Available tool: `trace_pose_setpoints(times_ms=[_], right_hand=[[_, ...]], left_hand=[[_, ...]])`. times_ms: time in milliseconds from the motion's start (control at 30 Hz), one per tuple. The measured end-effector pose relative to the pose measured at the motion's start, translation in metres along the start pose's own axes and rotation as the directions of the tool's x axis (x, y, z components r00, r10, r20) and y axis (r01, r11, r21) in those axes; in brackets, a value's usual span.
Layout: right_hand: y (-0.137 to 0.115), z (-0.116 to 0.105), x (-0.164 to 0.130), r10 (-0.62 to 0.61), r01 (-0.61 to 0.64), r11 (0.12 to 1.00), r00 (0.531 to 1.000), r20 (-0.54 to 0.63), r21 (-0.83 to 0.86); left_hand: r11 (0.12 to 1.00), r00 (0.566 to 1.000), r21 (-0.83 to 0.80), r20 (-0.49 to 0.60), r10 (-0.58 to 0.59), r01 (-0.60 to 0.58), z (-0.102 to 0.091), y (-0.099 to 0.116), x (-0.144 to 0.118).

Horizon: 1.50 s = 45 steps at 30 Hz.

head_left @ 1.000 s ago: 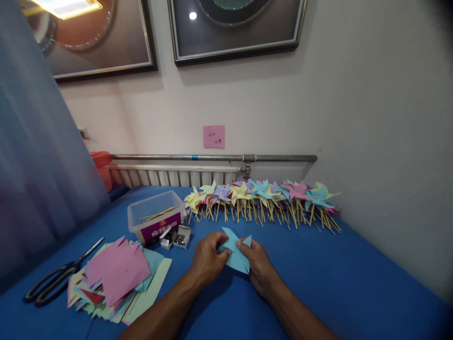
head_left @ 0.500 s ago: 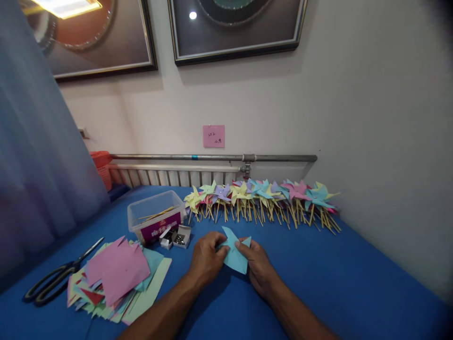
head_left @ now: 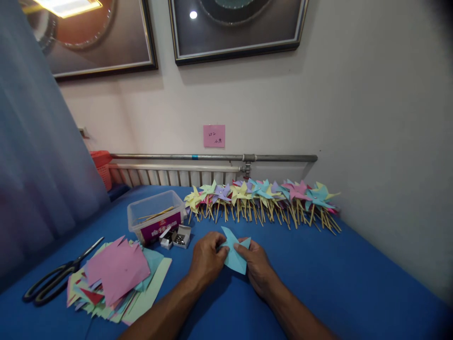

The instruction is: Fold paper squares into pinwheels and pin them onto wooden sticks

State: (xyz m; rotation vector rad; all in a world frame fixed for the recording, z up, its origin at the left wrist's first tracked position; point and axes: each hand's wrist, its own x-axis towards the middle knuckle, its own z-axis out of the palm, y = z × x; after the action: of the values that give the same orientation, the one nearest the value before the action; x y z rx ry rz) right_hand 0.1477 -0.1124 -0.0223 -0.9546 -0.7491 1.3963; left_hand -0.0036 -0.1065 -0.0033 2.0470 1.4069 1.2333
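From my remote seat I see both forearms come in from the lower edge and slant inward, so that the hands meet near the middle, above the blue desk. The left hand is turned with its back towards my view, its fingers curled and its thumb pressed close to them, pinching the left side of a light-blue paper pinwheel. The right hand comes from the other side, its thumb laid over the paper near the centre and its fingers mostly hidden behind; it has hold of the right side. Neither hand is spread.

The pinwheel lies between the two hands, in front of me. Its long axis runs from a sharp tip at the upper left, pointing away from me, to a corner at the lower right; another tip points up and right beside the right thumb. The paper looks matte and thin, folded into pointed blades.

Left of the hands I have a ragged stack of coloured paper, pink on top, and black-handled scissors. Behind it stand a translucent plastic tub holding thin sticks and a small white carton of shiny metal pieces. Finished pinwheels on slender sticks form a long row at the back.
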Motion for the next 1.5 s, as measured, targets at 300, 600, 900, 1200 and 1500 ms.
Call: trace_pose_setpoints(times_ms=[300, 600, 900, 1200, 1500], right_hand=[[0.003, -0.003, 0.003, -0.056, 0.054, 0.994, 0.998, -0.017, -0.093], [-0.005, -0.004, 0.004, -0.182, 0.2, 0.902, 0.98, 0.082, -0.382], [-0.003, 0.0, -0.001, -0.153, 0.18, 0.909, 0.983, 0.099, -0.376], [-0.024, 0.002, -0.008, -0.123, 0.163, 0.955, 0.978, 0.171, -0.248], [-0.025, 0.003, -0.012, -0.115, 0.204, 0.931, 0.95, 0.289, -0.301]], left_hand=[[0.993, 0.997, -0.09, 0.013, -0.077, 0.078, 0.001, 0.003, 0.0], [0.559, 0.832, -0.621, 0.348, -0.432, 0.55, -0.004, 0.006, 0.011], [0.63, 0.844, -0.571, 0.256, -0.471, 0.526, 0.006, -0.001, 0.009], [0.474, 0.799, -0.682, 0.282, -0.532, 0.556, -0.004, -0.015, 0.017], [0.417, 0.796, -0.714, 0.329, -0.509, 0.562, -0.005, -0.017, 0.017]])
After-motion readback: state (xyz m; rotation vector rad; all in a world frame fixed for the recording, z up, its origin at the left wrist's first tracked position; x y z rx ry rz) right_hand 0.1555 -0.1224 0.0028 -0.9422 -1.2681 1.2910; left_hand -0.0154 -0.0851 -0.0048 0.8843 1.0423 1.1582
